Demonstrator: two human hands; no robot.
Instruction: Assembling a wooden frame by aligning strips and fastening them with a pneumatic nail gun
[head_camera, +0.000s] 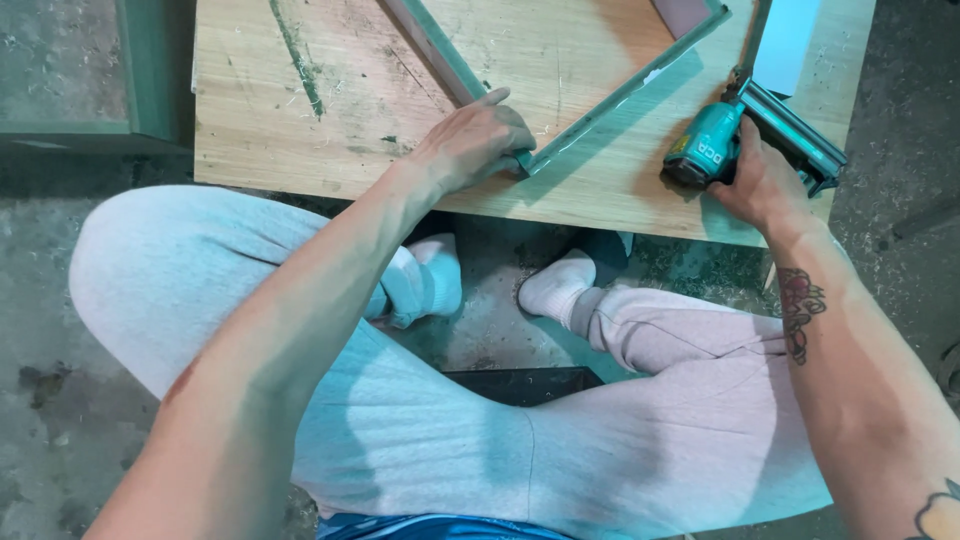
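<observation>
So I've got my left hand (478, 140) clamped down on the near corner of the green frame (560, 125), where the two strips meet, pressing it flat on the wooden tabletop (300, 130). My right hand (762, 185) is wrapped round the grip of the teal nail gun (745, 135), which rests on the tabletop to the right, a little apart from the frame. I'm sitting cross-legged on the dusty floor (60, 60). My take for doing this well: keep that corner joint tight and flush, and keep the left fingers (500, 128) back from the corner before the gun's nose goes anywhere near.
</observation>
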